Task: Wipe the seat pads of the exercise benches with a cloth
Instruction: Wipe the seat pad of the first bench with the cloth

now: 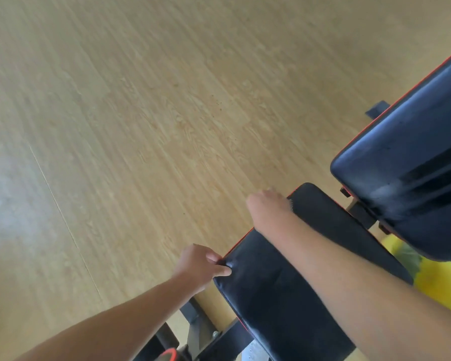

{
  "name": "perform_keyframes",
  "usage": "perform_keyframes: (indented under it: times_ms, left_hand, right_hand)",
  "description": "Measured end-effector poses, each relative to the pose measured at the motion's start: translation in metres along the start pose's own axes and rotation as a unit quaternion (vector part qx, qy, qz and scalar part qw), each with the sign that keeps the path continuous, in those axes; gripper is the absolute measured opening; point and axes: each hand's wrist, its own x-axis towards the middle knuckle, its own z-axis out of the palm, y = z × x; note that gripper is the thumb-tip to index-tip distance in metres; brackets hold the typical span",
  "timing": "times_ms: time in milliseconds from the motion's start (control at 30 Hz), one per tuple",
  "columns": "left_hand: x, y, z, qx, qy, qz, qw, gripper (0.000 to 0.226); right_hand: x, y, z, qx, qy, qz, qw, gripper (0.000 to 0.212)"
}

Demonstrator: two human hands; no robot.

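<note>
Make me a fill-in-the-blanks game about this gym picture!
1. The floor looks like it is made of ____.
2. The left hand grips the ____ of the seat pad.
3. The thin trim along the seat pad's edge is ____.
4. The thing under the back pad is ____ in colour.

Missing words: wood; edge; red; yellow

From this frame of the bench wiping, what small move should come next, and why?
Probably draw the right hand back along the seat pad toward the body. It sits at the pad's far edge, seemingly on a dark cloth, though blur hides the grip. The left hand pinches the pad's near-left edge, steadying it, and most of the pad lies nearer.
</note>
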Motion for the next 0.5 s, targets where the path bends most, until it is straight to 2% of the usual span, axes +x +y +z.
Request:
perform_keyframes:
  times_ms: [100,200,267,333,433,500]
  left_hand:
    - [0.002,-0.001,0.004,0.057,0.028,-0.004,0.998,0.023]
    - [0.003,-0.003,0.004,0.065,0.026,-0.008,0.998,0.018]
    - [0.003,-0.003,0.002,0.019,0.005,-0.003,1.000,0.009]
    - [0.003,-0.003,0.001,-0.012,-0.005,-0.004,1.000,0.019]
    - [0.005,-0.006,0.003,-0.007,0.004,-0.003,1.000,0.020]
    - [0.006,-0.006,0.003,-0.001,0.004,0.000,1.000,0.023]
  right_hand:
    - [-0.033,-0.076,0.045,-0.013,-0.082,-0.117,0.990,0.016]
    - [-0.041,-0.076,0.051,-0.033,-0.071,-0.168,0.983,0.019]
    - [-0.023,-0.032,0.032,-0.026,-0.046,-0.113,0.992,0.024]
    - [0.004,0.029,0.003,-0.012,0.013,-0.009,1.000,0.029]
    - [0.017,0.103,-0.029,0.038,0.110,0.120,0.986,0.018]
    - [-0.009,0.124,-0.017,0.073,0.112,0.164,0.977,0.015]
